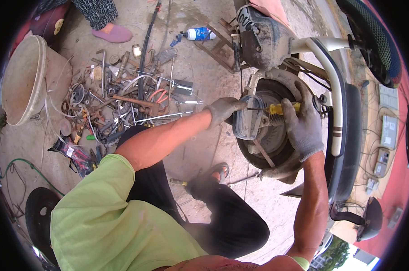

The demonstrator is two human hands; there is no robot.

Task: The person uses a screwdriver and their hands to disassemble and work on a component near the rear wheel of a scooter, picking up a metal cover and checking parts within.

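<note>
In my gloved right hand (306,128) is a screwdriver (275,109) with a yellow handle, its shaft pointing left across a grey rounded housing (247,124). My gloved left hand (223,111) is at the housing's left side, fingers closed near the screwdriver's tip. What those fingers pinch, if anything, is too small to make out. Behind the housing sits a dark wheel (273,140) with a tyre, part of a two-wheeled vehicle with a white curved rail (335,90). My right hand hides part of the wheel.
Mixed tools and metal parts, with a hammer (139,103) among them, lie heaped on the ground at left. Beyond the heap stands a large pale bucket (38,81). A blue-and-white bottle (200,34) lies at the back. Another person's pink shoe (113,33) shows at upper left.
</note>
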